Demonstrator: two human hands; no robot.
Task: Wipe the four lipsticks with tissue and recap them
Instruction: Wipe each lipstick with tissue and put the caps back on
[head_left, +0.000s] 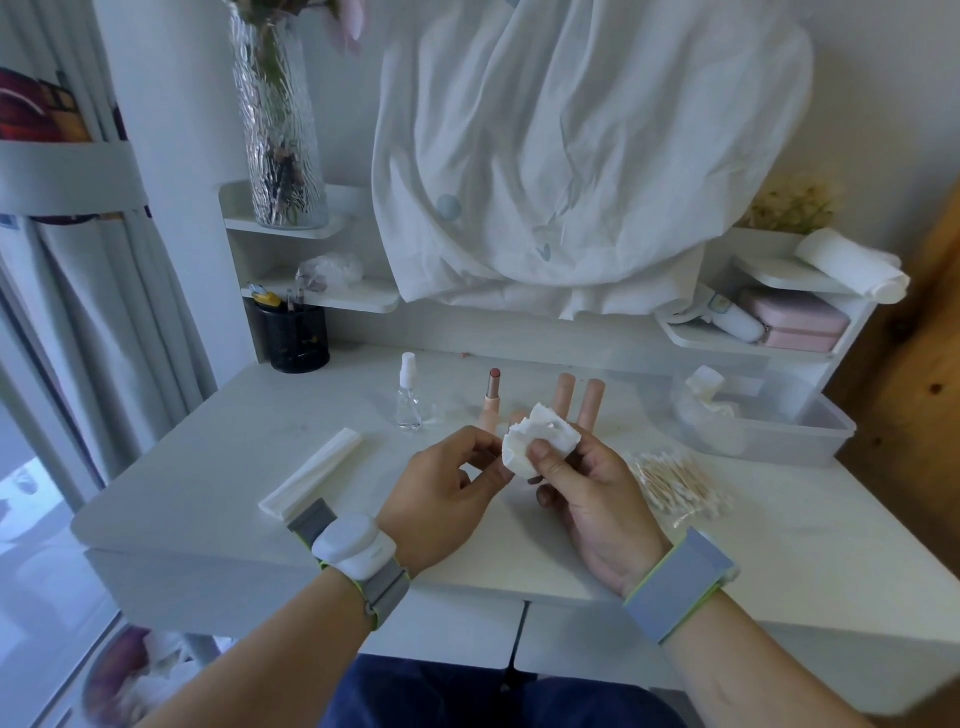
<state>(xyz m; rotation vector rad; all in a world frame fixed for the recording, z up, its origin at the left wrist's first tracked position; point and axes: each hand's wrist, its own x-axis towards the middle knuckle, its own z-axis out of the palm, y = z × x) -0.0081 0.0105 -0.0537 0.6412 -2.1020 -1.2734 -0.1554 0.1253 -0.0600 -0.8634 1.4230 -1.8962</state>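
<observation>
right hand (592, 493) pinches crumpled tissue (540, 441) | left hand (447, 488) fingers curl at tissue's edge | uncapped lipstick (492, 397) upright on tabletop (208, 467) behind hands | two capped lipsticks (579, 397) beside

There is only one view, from a camera worn on the person's head. It looks forward and down, from above the near edge of the white rounded dressing table (779, 525), toward the cloth-covered back wall at 12 o'clock. The camera is near: both forearms enter from 6 o'clock and fill the lower part. The wide lens bends the edges, so the grey pleated curtain (78, 291) at 9 o'clock and the brown wooden panel (904, 332) at 3 o'clock curve inward.
</observation>
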